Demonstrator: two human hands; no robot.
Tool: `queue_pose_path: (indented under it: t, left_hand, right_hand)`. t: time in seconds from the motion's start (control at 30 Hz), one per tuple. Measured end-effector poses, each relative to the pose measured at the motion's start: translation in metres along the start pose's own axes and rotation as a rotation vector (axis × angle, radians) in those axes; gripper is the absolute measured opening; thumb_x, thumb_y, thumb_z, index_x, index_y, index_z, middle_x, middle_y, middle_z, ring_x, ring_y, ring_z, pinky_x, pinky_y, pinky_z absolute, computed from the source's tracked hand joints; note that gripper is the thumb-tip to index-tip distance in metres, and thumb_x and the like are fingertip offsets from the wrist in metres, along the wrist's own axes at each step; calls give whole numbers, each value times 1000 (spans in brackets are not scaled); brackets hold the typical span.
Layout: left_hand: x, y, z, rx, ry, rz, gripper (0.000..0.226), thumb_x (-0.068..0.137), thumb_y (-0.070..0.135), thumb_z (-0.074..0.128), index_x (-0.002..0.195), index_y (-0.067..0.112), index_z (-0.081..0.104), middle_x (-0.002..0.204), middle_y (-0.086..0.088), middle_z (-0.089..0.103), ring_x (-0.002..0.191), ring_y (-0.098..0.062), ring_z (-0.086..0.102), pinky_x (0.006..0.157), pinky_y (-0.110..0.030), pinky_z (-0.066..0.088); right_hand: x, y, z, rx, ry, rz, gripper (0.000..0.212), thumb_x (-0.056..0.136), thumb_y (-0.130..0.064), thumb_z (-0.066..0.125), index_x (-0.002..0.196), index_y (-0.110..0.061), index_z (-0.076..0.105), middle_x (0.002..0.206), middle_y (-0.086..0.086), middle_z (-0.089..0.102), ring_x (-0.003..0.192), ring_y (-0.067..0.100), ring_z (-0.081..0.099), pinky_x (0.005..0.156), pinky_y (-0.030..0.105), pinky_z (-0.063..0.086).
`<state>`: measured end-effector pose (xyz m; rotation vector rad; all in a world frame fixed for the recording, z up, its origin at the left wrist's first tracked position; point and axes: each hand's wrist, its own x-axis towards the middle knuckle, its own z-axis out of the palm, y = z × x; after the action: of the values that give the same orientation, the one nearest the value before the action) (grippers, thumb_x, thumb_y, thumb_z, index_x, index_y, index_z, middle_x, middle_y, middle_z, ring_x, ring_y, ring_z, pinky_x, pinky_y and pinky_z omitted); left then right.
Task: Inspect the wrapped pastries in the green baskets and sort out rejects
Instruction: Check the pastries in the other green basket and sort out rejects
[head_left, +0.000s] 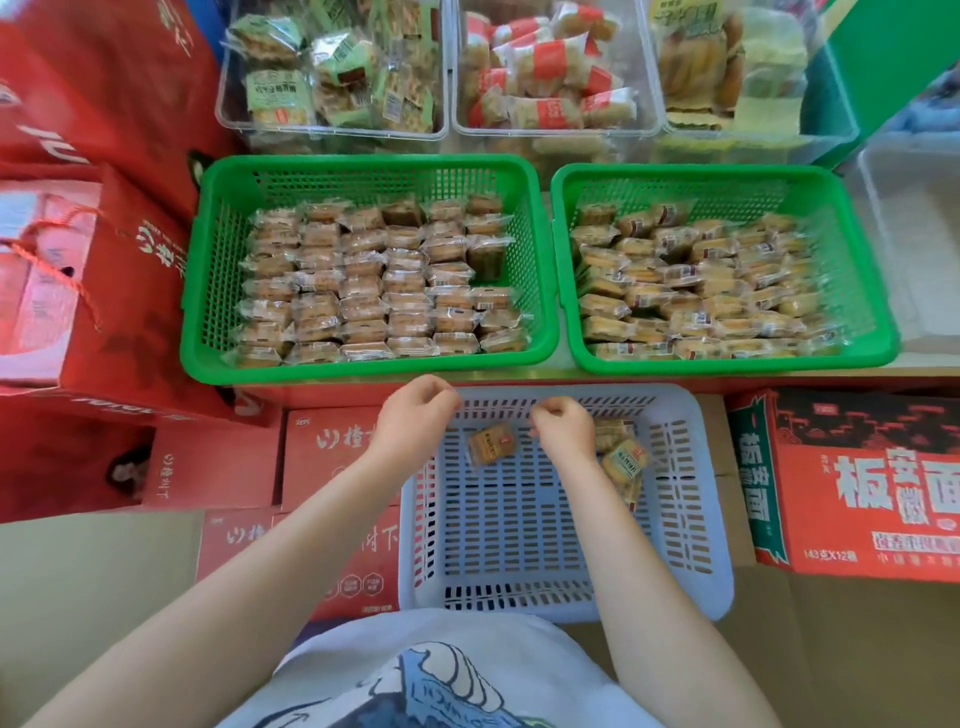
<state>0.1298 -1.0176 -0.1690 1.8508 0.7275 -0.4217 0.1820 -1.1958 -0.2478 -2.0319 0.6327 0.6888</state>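
Two green baskets sit side by side on the shelf. The left green basket (363, 171) holds neat rows of wrapped pastries (374, 280); the right green basket (727, 182) holds a looser pile (701, 280). Below them a pale slotted basket (691, 519) holds one wrapped pastry (491, 444) lying apart and a few more (623, 457) at its right side. My left hand (415, 421) hovers over that basket's far left rim, fingers loosely curled, holding nothing. My right hand (563, 428) hangs just right of the lone pastry, fingers loosely curled, nothing in it.
Clear tubs of other packaged snacks (332, 67) stand behind the green baskets. Red gift bags and cartons (93, 291) crowd the left, and a red noodle carton (857, 483) sits on the right. Red boxes (332, 452) lie under the pale basket's left edge.
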Motion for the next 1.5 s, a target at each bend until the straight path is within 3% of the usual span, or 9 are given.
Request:
queue_pose_path:
  t: [0.07, 0.17, 0.27, 0.37, 0.53, 0.7, 0.83, 1.17, 1.5]
  left_hand:
    - [10, 8, -4, 143, 137, 217, 14, 97, 19, 54, 93, 11, 65, 99, -3, 64, 97, -21, 56, 81, -37, 45]
    - [43, 8, -12, 480, 292, 472, 19, 97, 24, 55, 109, 11, 62, 120, -6, 57, 118, -23, 45, 97, -34, 36]
    - [80, 7, -22, 767, 177, 498, 53, 100, 41, 47, 145, 13, 44, 159, -11, 34, 149, -27, 23, 122, -47, 19]
    - [108, 4, -32, 940, 5, 498, 67, 101, 54, 31, 160, 24, 17, 169, -2, 5, 155, -20, -5, 125, -48, -2]
    - [121, -2, -33, 946, -43, 502, 69, 99, 59, 25, 160, 31, 14, 169, -2, 4, 155, -19, -5, 125, -49, -1]
    - [126, -4, -33, 966, -48, 490, 74, 95, 65, 15, 160, 30, 15, 169, -3, 3, 155, -21, -5, 124, -50, 0]
    - [127, -5, -31, 980, -51, 483, 82, 89, 68, 4, 160, 30, 15, 169, -3, 2, 155, -21, -6, 124, -51, 1]
    - [128, -6, -31, 981, -61, 478, 73, 96, 65, 16, 160, 30, 14, 169, -4, 0, 155, -22, -6, 124, -51, 0]
    - [123, -3, -34, 980, -55, 489, 70, 98, 62, 19, 160, 30, 13, 169, -2, 2, 155, -22, -5, 125, -49, -2]
  right_hand:
    - [-19, -26, -18, -4, -29, -163, 22, 98, -23, 54, 90, -6, 67, 84, 10, 72, 81, 25, 69, 81, 43, 55]
    - [-39, -71, -36, -31, -27, -350, 25, 99, -26, 54, 83, -11, 66, 79, 12, 70, 74, 28, 67, 69, 39, 55]
    - [-32, -111, -41, -89, 9, -482, 21, 99, -25, 54, 88, -10, 64, 81, 10, 67, 73, 25, 64, 64, 34, 50]
    - [-4, -142, -35, -210, 25, -578, 10, 98, -21, 55, 99, -14, 62, 89, -1, 62, 81, 16, 58, 68, 28, 45]
    - [56, -179, -5, -510, 30, -660, 28, 97, -12, 57, 125, -11, 59, 124, 4, 59, 115, 20, 56, 94, 27, 43]
    - [93, -197, 34, -745, 28, -702, 36, 92, -12, 60, 128, -9, 55, 134, 14, 50, 126, 31, 46, 105, 41, 40]
    - [103, -197, 45, -997, 135, -772, 44, 91, -8, 62, 132, -15, 49, 137, 10, 49, 128, 31, 43, 103, 44, 35]
    - [103, -197, 45, -1197, 221, -856, 31, 90, 0, 52, 118, -10, 61, 129, 12, 51, 120, 31, 43, 98, 42, 34]
    - [48, -190, 2, -1116, 406, -815, 21, 93, -20, 64, 112, -10, 63, 120, 9, 55, 117, 29, 47, 98, 39, 37]
